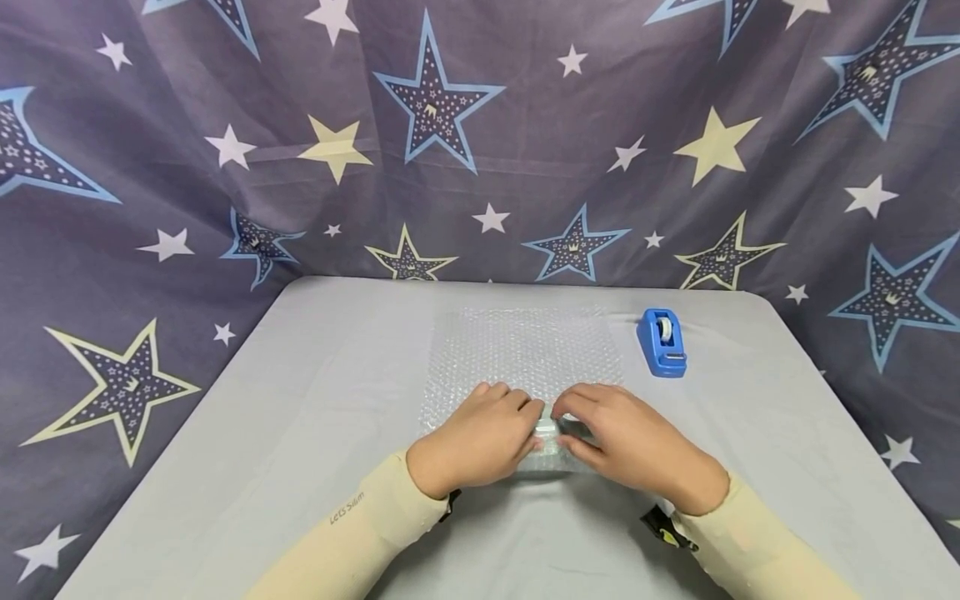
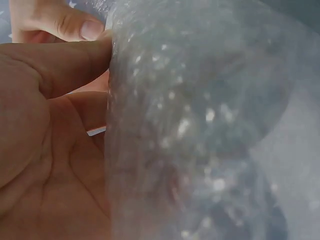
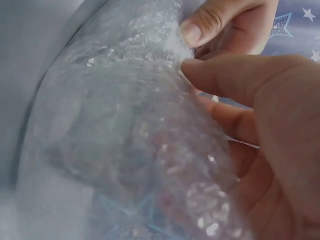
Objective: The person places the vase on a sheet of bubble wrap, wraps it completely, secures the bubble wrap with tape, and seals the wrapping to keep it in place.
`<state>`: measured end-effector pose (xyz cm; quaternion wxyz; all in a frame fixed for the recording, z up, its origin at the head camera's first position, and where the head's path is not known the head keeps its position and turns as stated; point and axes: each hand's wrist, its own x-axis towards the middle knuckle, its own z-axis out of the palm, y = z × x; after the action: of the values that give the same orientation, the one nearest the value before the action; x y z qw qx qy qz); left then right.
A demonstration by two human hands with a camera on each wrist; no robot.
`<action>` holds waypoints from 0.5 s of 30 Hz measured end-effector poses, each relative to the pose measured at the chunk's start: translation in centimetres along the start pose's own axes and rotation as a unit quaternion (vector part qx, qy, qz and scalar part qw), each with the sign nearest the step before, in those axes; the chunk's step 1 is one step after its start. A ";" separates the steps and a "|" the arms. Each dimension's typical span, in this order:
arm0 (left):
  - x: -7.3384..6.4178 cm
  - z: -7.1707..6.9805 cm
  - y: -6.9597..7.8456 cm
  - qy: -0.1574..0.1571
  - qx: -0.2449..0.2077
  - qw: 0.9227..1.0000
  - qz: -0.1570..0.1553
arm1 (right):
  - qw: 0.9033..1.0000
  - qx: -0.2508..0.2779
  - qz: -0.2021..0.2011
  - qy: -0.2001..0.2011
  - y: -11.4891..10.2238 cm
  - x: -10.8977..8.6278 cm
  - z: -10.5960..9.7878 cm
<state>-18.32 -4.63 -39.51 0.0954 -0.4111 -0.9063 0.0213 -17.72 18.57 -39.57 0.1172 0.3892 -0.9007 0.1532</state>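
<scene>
A clear sheet of bubble wrap [image 1: 517, 346] lies on the table, its near part folded up between the two hands. My left hand [image 1: 483, 435] pinches the raised edge of the bubble wrap [image 2: 165, 100], thumb on the near side and fingers behind. From the other side, my right hand [image 1: 622, 435] pinches the same edge of the bubble wrap [image 3: 135, 115] with thumb and fingers, and the two thumbs are close together. Something pale greenish shows blurred through the layers, and I cannot tell what it is.
A blue tape dispenser [image 1: 662, 343] with a roll of tape stands at the back right, beyond the right hand. The light grey table [image 1: 322, 400] ends at the back against a dark curtain [image 1: 450, 200] printed with stars.
</scene>
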 end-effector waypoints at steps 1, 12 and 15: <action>0.0 0.0 0.0 0.000 -0.002 1.000 0.000 | 1.000 0.004 -0.008 0.009 0.0 0.0 0.1; 0.1 0.4 -0.3 -0.006 -0.019 1.000 -0.010 | 0.995 -0.033 -0.071 0.069 -0.9 0.1 1.0; 0.2 0.4 -0.3 -0.011 -0.024 1.000 -0.015 | 0.993 -0.050 -0.077 0.072 -1.0 0.1 1.2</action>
<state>-18.74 -4.71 -39.83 0.0755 -0.3993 -0.9137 0.0026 -17.19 17.38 -40.46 0.2127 0.4389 -0.8638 0.1266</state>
